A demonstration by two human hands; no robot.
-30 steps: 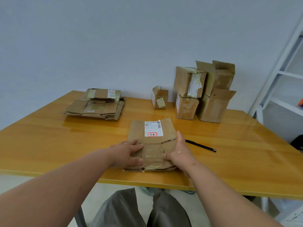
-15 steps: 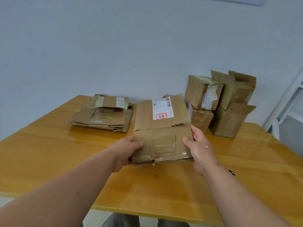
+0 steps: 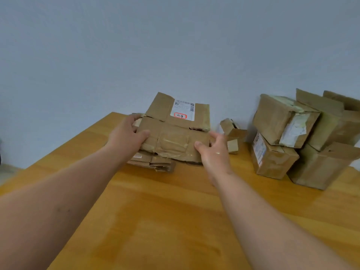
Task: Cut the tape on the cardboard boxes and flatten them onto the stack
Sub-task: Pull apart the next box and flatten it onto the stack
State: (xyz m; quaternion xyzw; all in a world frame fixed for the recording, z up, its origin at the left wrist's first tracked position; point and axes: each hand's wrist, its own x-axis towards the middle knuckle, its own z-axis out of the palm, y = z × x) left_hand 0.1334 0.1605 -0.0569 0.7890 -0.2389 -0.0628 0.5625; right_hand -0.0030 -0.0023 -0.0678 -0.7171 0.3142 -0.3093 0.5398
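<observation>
- The flattened box [image 3: 173, 137] sits over the stack [image 3: 153, 162] of flat cardboard at the far left of the counter [image 3: 175, 221], its labelled flap tilted up toward the wall.
- Your left hand [image 3: 126, 137] grips its left edge, thumb on top and fingers curled underneath.
- Your right hand [image 3: 213, 151] is at the right edge with thumb and fingers spread; only the fingertips seem to touch, so treat it as let go.
- Expect it to be light and fairly stiff along the panels but floppy at the creases; the flaps will likely swing if you hold 1 side only.
- The glossy tape across the middle looks slick, so hold bare cardboard at the 2 side edges instead.
- Torn, crumpled edges near the front may bend further; press flat with open palms.
- The upright boxes [image 3: 292, 133] at the right are not yet flattened.
</observation>
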